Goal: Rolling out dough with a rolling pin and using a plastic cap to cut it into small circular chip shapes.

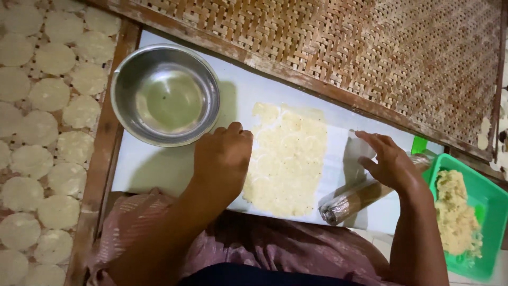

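Note:
A flat pale sheet of rolled dough (288, 159) lies on a white board (159, 164), scored with round cut marks. My left hand (222, 159) rests at the sheet's left edge, fingers curled down onto the dough; whether it holds a cutter I cannot tell. My right hand (389, 159) hovers with fingers spread over the clear plastic film (352, 153) at the sheet's right side. A wooden rolling pin wrapped in plastic (365, 193) lies just below that hand.
A steel bowl (165, 95) holding a little liquid stands at the board's back left. A green tray (487, 196) of crumbly dough sits at the right. Round dough discs (47, 95) cover a woven mat on the left. A woven bamboo rack (344, 47) lies behind.

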